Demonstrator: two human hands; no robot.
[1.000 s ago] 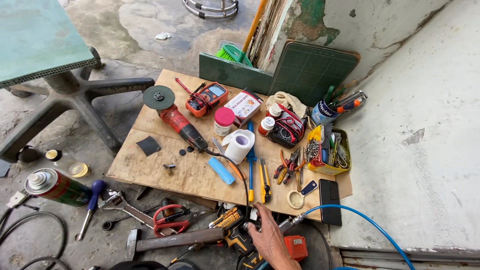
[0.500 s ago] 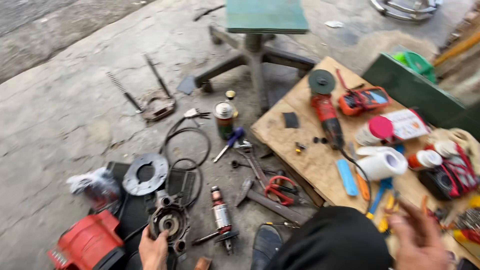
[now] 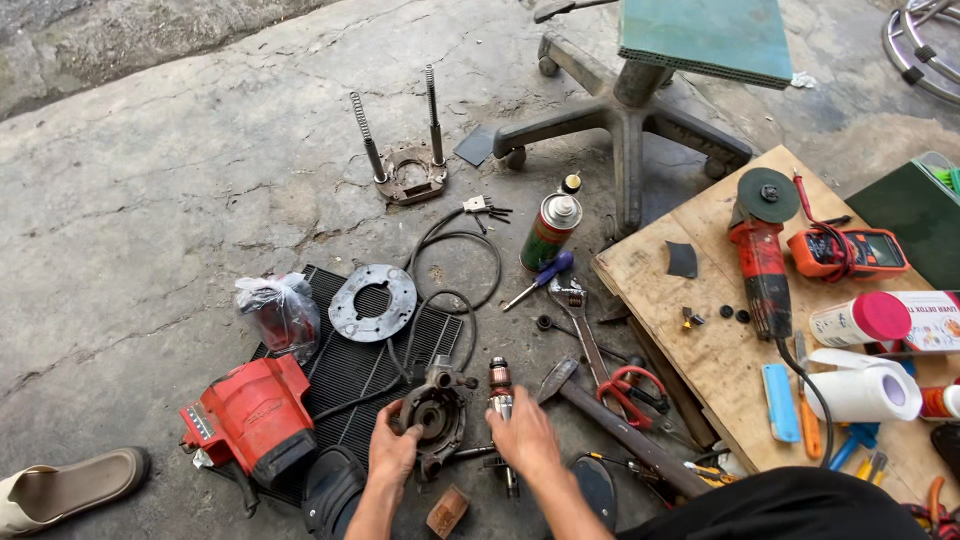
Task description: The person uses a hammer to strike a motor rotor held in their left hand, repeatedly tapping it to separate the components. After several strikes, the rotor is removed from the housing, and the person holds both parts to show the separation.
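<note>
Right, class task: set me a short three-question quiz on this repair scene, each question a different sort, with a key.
1. True or false: the left hand grips the grey metal motor housing.
2. Multiple choice: where does the angle grinder lie? A) on the wooden board B) on the black grille C) on the chair base
3. Fill in: the right hand rests on the armature, which lies beside the ____.

Key
1. True; its fingers wrap the housing's left edge.
2. A; it lies on the board, disc end farthest from the camera.
3. Motor housing; the armature lies just to its right on the concrete floor.
</note>
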